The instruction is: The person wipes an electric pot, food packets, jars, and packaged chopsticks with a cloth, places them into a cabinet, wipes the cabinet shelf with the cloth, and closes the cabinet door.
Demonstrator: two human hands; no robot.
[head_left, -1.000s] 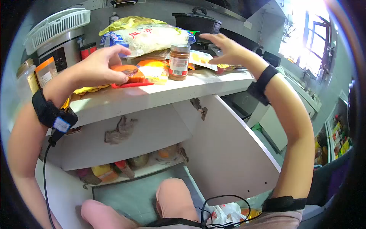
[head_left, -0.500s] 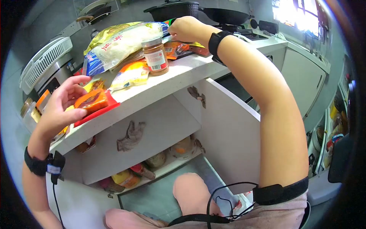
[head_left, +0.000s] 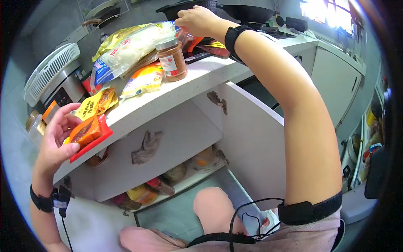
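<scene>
My left hand [head_left: 61, 136] is closed around the edge of a flat orange-and-red food packet [head_left: 87, 132], thumb on its near side, at the counter's front edge. Just behind it lies a yellow-and-orange packet [head_left: 97, 103]. My right hand [head_left: 196, 20] is closed at the back of the counter, with a shiny orange packet [head_left: 189, 40] hanging just under its fingers; their exact grip is hidden. A jar of reddish-brown powder [head_left: 171, 59] stands upright nearby, beside a small yellow-and-white bag [head_left: 143, 80] and a large clear-and-blue bag [head_left: 136, 48].
Under the counter [head_left: 176, 90] a cabinet with open doors [head_left: 252, 138] holds several bags and a jar. Black pans [head_left: 247, 13] stand behind my right hand. A silver cooker [head_left: 63, 90] with a white basket [head_left: 54, 69] sits at the left. Cables [head_left: 247, 201] cross my lap.
My left hand has moved left and down with its packet, uncovering the yellow-and-orange one. My right hand has shifted slightly left and up, and the orange packet beneath it has risen.
</scene>
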